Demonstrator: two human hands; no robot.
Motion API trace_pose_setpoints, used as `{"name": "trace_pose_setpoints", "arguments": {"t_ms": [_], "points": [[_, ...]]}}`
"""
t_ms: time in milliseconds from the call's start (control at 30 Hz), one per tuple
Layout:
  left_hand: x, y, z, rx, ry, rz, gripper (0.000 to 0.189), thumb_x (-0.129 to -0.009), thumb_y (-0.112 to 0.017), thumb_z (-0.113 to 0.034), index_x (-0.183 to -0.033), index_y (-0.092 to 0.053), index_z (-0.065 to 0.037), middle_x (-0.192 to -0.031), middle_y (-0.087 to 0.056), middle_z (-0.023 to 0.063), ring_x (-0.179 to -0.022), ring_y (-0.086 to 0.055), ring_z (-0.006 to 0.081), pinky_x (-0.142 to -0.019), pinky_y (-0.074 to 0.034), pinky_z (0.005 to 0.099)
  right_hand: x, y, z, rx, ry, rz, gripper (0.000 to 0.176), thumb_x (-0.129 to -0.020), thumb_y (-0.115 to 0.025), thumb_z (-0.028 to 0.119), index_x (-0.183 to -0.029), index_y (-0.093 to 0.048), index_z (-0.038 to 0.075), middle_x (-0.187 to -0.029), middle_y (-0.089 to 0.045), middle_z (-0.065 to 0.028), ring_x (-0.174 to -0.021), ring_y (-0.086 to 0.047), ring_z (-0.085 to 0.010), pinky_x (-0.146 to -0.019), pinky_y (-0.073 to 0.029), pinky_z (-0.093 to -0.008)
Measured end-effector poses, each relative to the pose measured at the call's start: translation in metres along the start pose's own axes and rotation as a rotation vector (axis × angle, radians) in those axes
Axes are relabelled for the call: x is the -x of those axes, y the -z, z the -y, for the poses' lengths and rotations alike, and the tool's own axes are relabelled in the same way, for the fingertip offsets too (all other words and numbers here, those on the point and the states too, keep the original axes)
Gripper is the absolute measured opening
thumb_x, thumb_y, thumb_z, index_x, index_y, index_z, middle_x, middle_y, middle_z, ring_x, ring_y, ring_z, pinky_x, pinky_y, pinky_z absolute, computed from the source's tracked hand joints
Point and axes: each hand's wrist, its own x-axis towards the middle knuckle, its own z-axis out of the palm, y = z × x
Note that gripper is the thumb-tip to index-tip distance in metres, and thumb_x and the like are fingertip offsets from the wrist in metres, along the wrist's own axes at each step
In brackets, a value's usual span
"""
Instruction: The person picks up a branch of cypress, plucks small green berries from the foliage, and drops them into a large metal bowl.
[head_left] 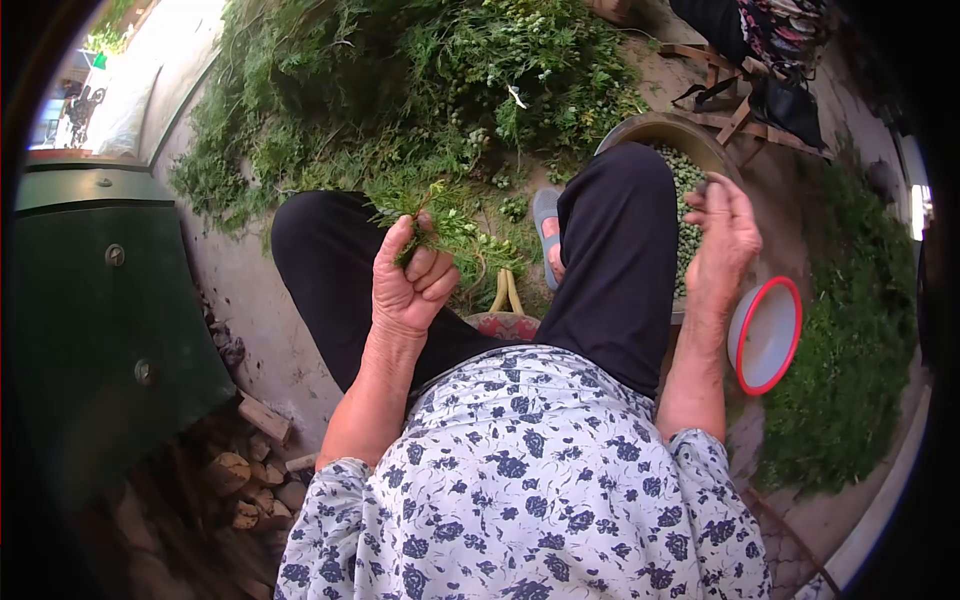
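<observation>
The left hand (410, 285) is closed around the stem of a leafy sprig (432, 215), holding it upright above the lap between the knees, likely so its tips stay clear and within the other hand's reach. The right hand (722, 240) hangs with fingers bunched over the basin (640, 128) of small green pods (688, 235) beside the right knee; whether it pinches anything I cannot tell. The pile of greens (400, 90) lies just ahead of the feet, and a red-rimmed bowl (765, 335) waits near the right elbow.
</observation>
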Motion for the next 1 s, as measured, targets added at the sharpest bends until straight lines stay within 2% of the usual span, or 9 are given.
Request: {"name": "trace_pose_setpoints", "arguments": {"t_ms": [167,267,567,633,700,833,900,933,1000], "points": [[-0.006,-0.007,0.001,-0.060,-0.024,0.115,0.025,-0.091,-0.050,-0.029,-0.097,-0.064,-0.010,-0.042,-0.023,-0.0063,-0.036,-0.019,0.0065,-0.032,-0.021,0.0210,0.082,-0.061,-0.010,-0.062,-0.588,0.935,0.031,-0.088,-0.059,0.025,-0.098,-0.061,-0.004,-0.077,-0.064,-0.0084,-0.056,-0.061,-0.0126,-0.043,-0.044,-0.0202],[-0.006,-0.013,0.000,-0.083,-0.054,0.166,0.025,-0.091,-0.050,-0.029,-0.098,-0.064,-0.010,-0.042,-0.023,-0.0064,-0.036,-0.018,0.0065,-0.033,-0.021,0.0211,0.104,-0.079,-0.035,-0.289,-1.224,0.907,0.045,-0.085,-0.060,0.044,-0.098,-0.056,0.001,-0.076,-0.061,-0.0092,-0.057,-0.061,-0.0154,-0.044,-0.045,-0.0232],[0.001,-0.024,0.006,0.008,-0.152,-0.038,0.020,-0.091,-0.053,-0.026,-0.102,-0.058,-0.009,-0.057,-0.037,-0.0021,-0.049,-0.035,0.0091,-0.050,-0.035,0.0252,0.104,-0.102,-0.056,-0.526,-1.085,0.710,0.019,-0.087,-0.061,0.023,-0.083,-0.051,0.008,-0.076,-0.058,-0.0036,-0.060,-0.055,-0.0110,-0.052,-0.041,-0.0233],[-0.002,-0.029,0.006,-0.065,-0.271,-0.496,0.016,-0.090,-0.054,-0.021,-0.102,-0.052,-0.010,-0.064,-0.044,-0.0001,-0.050,-0.039,0.0100,-0.054,-0.040,0.0268,0.101,-0.100,-0.056,-0.548,-1.048,0.683,0.015,-0.088,-0.060,0.019,-0.082,-0.051,0.008,-0.075,-0.058,-0.0032,-0.060,-0.054,-0.0101,-0.051,-0.040,-0.0225],[-0.003,-0.023,0.009,-0.164,-0.312,-0.607,0.016,-0.090,-0.055,-0.017,-0.100,-0.046,-0.010,-0.073,-0.050,0.0031,-0.055,-0.046,0.0115,-0.057,-0.045,0.0280,0.097,-0.099,-0.054,-0.518,-0.958,0.679,0.014,-0.088,-0.060,0.019,-0.082,-0.053,0.008,-0.073,-0.058,-0.0023,-0.057,-0.054,-0.0086,-0.049,-0.040,-0.0209],[-0.015,0.014,0.015,-0.499,-0.367,-0.722,0.015,-0.088,-0.052,-0.008,-0.102,-0.048,-0.007,-0.087,-0.058,0.0108,-0.068,-0.057,0.0150,-0.060,-0.049,0.0278,0.099,-0.096,-0.052,-0.446,-0.881,0.700,0.014,-0.087,-0.062,0.018,-0.082,-0.057,0.006,-0.071,-0.060,-0.0018,-0.054,-0.053,-0.0073,-0.048,-0.040,-0.0197],[-0.023,0.040,0.013,-1.202,-0.351,-0.749,0.026,-0.083,-0.049,-0.002,-0.108,-0.053,0.001,-0.099,-0.059,0.0109,-0.093,-0.058,0.0240,-0.083,-0.045,0.0372,0.103,-0.095,-0.058,-0.333,-0.815,0.740,0.015,-0.085,-0.064,0.018,-0.082,-0.060,0.004,-0.069,-0.061,-0.0014,-0.054,-0.053,-0.0063,-0.048,-0.040,-0.0192],[-0.022,0.046,0.014,-1.646,-0.576,-0.645,0.036,-0.076,-0.049,0.001,-0.112,-0.056,0.002,-0.105,-0.060,0.0120,-0.102,-0.053,0.0262,-0.092,-0.039,0.0343,0.106,-0.095,-0.058,-0.283,-0.770,0.740,0.016,-0.084,-0.065,0.017,-0.077,-0.062,0.003,-0.067,-0.061,-0.0009,-0.053,-0.053,-0.0058,-0.048,-0.040,-0.0194],[-0.025,0.051,0.010,-1.878,-0.729,-0.513,0.033,-0.077,-0.049,0.001,-0.109,-0.056,0.002,-0.100,-0.060,0.0094,-0.090,-0.056,0.0225,-0.081,-0.043,0.0308,0.109,-0.095,-0.061,-0.243,-0.743,0.749,0.016,-0.083,-0.065,0.017,-0.076,-0.062,0.003,-0.066,-0.061,-0.0006,-0.053,-0.053,-0.0055,-0.048,-0.040,-0.0196]]}}
